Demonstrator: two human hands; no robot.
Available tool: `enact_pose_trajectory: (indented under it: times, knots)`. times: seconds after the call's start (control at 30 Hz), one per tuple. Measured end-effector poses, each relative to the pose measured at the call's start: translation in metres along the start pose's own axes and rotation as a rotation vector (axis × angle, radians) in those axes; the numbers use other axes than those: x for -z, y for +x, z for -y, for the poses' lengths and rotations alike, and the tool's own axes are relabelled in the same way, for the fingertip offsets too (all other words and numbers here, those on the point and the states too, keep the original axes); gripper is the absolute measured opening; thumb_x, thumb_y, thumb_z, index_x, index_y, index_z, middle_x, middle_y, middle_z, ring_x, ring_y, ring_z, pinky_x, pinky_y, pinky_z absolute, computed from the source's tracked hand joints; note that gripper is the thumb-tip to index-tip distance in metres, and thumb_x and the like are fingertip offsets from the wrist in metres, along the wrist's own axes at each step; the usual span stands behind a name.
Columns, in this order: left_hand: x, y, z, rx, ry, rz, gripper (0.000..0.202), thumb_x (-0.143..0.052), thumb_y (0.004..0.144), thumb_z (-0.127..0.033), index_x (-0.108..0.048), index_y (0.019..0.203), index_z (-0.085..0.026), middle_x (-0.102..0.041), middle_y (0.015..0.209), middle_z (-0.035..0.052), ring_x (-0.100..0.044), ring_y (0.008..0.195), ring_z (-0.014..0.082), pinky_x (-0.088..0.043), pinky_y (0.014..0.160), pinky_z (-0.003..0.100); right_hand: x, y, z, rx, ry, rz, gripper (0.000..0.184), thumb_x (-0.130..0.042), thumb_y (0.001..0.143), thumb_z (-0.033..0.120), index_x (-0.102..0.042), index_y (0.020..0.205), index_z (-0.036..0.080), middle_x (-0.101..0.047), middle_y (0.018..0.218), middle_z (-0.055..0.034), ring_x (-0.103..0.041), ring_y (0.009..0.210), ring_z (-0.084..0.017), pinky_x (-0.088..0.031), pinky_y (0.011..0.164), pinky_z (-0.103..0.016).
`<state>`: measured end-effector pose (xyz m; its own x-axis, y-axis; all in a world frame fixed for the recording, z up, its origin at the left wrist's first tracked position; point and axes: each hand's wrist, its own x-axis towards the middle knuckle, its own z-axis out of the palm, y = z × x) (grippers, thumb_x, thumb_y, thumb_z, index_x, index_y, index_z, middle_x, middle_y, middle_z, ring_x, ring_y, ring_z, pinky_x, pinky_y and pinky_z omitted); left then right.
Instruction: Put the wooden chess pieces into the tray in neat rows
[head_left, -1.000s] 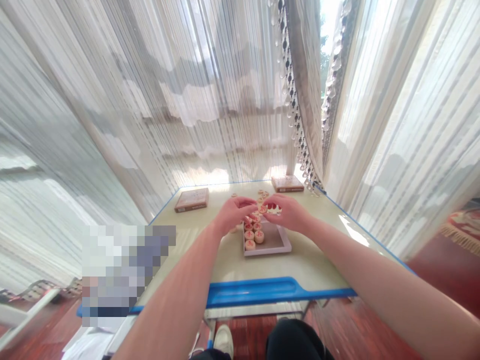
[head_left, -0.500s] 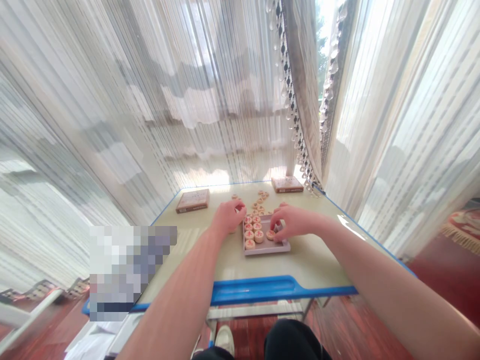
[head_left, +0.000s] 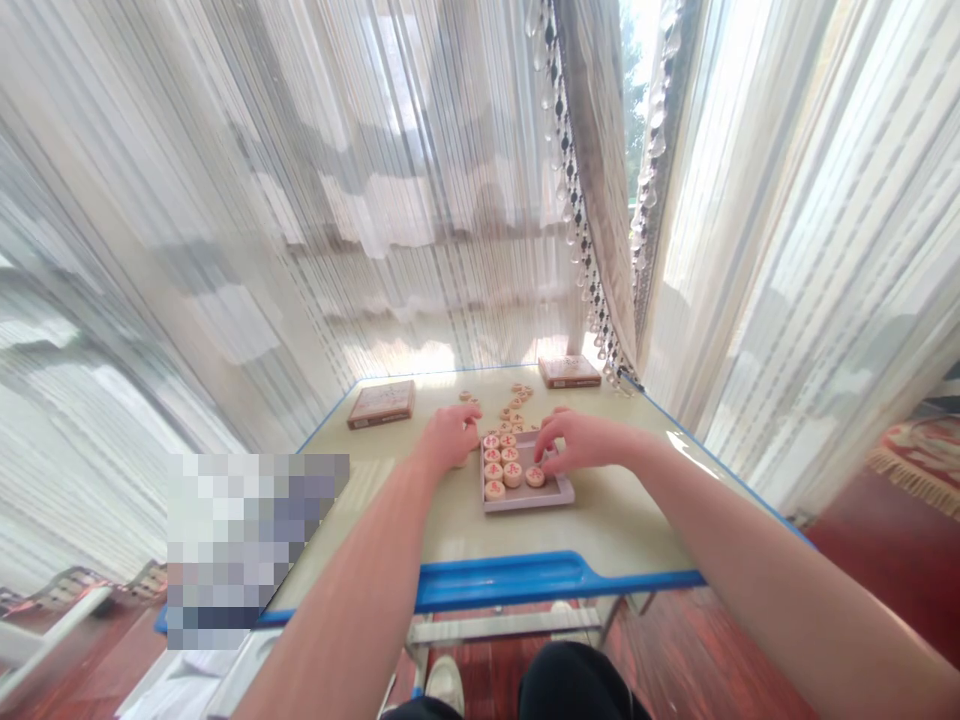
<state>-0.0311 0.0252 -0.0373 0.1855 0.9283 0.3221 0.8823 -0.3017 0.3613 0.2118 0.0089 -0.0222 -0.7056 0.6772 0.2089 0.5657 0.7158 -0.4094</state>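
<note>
Sheer striped curtains [head_left: 420, 200] hang, on my remote feed, behind a pale, blue-edged table [head_left: 630, 520], where a flat brown box [head_left: 381, 403] lies at far left and a second box [head_left: 570, 371] near the far edge at right. Between two bare forearms, a shallow tray [head_left: 525, 506] holds two columns of round, red-lettered pieces [head_left: 512, 475] along its left side. The right hand [head_left: 559, 446] curls over the tray's right half, thumb and fingers narrowly parted beside a lone piece [head_left: 535, 477] resting on the tray floor; I cannot tell whether they touch it. The left hand [head_left: 452, 437] bends low just left of the tray, its grip hidden from me. Loose pieces [head_left: 517, 402] lie scattered beyond.
</note>
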Motion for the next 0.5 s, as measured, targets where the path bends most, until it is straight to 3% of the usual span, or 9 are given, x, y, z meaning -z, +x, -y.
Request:
enact_pose_trajectory:
  times: [0.13, 0.23, 0.33, 0.43, 0.5]
  knots:
    - [-0.001, 0.002, 0.007, 0.012, -0.018, 0.108, 0.032, -0.045, 0.067, -0.012, -0.073, 0.082, -0.021, -0.07, 0.088, 0.0049, -0.061, 0.083, 0.0195, -0.046, 0.076, 0.027, 0.0, 0.0, 0.004, 0.003, 0.008, -0.003, 0.011, -0.07, 0.063, 0.036, -0.073, 0.072, 0.031, -0.065, 0.075, -0.0019, -0.056, 0.087, -0.023, -0.047, 0.075, -0.032]
    - [-0.004, 0.001, 0.009, 0.015, -0.067, 0.096, 0.031, -0.046, 0.065, -0.012, -0.073, 0.076, -0.021, -0.07, 0.086, 0.0044, -0.06, 0.084, 0.0196, -0.045, 0.08, 0.028, 0.003, 0.001, 0.002, -0.014, 0.026, -0.051, 0.008, -0.068, 0.063, 0.028, -0.073, 0.069, 0.03, -0.066, 0.079, -0.0014, -0.057, 0.086, -0.022, -0.046, 0.079, -0.033]
    - [-0.008, 0.001, 0.012, 0.063, -0.164, 0.046, 0.028, -0.048, 0.065, -0.016, -0.072, 0.076, -0.02, -0.069, 0.082, 0.0047, -0.059, 0.083, 0.02, -0.045, 0.082, 0.03, 0.009, 0.002, -0.003, -0.123, 0.085, -0.097, 0.011, -0.062, 0.069, 0.025, -0.073, 0.072, 0.026, -0.067, 0.086, -0.0017, -0.06, 0.078, -0.018, -0.047, 0.072, -0.03]
    - [-0.01, 0.002, 0.015, 0.23, -0.37, 0.044, 0.028, -0.046, 0.07, -0.028, -0.071, 0.076, -0.017, -0.068, 0.077, 0.0068, -0.06, 0.077, 0.0199, -0.047, 0.075, 0.031, 0.012, -0.001, 0.001, -0.285, 0.06, -0.205, 0.013, -0.061, 0.071, 0.026, -0.073, 0.075, 0.024, -0.068, 0.081, -0.0036, -0.061, 0.074, -0.019, -0.047, 0.067, -0.03]
    - [-0.009, 0.003, 0.015, 0.257, -0.43, 0.047, 0.033, -0.044, 0.073, -0.035, -0.07, 0.083, -0.016, -0.068, 0.084, 0.0077, -0.061, 0.079, 0.0185, -0.048, 0.072, 0.029, 0.005, -0.006, 0.009, -0.297, -0.004, -0.321, 0.012, -0.061, 0.071, 0.028, -0.073, 0.075, 0.024, -0.068, 0.084, -0.0047, -0.06, 0.08, -0.021, -0.046, 0.074, -0.034]
